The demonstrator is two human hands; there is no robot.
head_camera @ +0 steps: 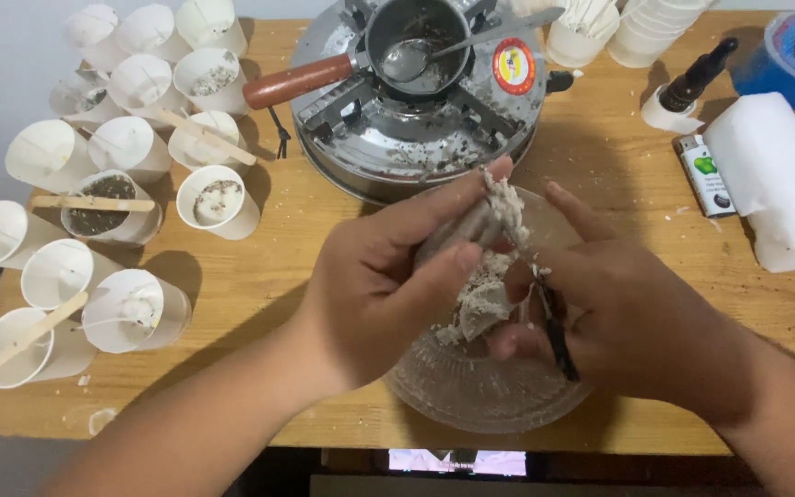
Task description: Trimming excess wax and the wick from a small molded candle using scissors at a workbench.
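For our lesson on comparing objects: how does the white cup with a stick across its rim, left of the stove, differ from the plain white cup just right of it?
The stick-topped cup has a wooden stick across its rim; the plain cup has none. The stick-topped cup's filling looks dark and speckled; the plain cup's filling looks paler. Both are white cups standing on the wooden table, mouths tilted toward the camera.

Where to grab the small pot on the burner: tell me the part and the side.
Take the small pot by its reddish wooden handle, coming from the left side of the burner. The handle sticks out leftward past the burner's rim, free of the spoon resting in the pot; the cups stand close by.
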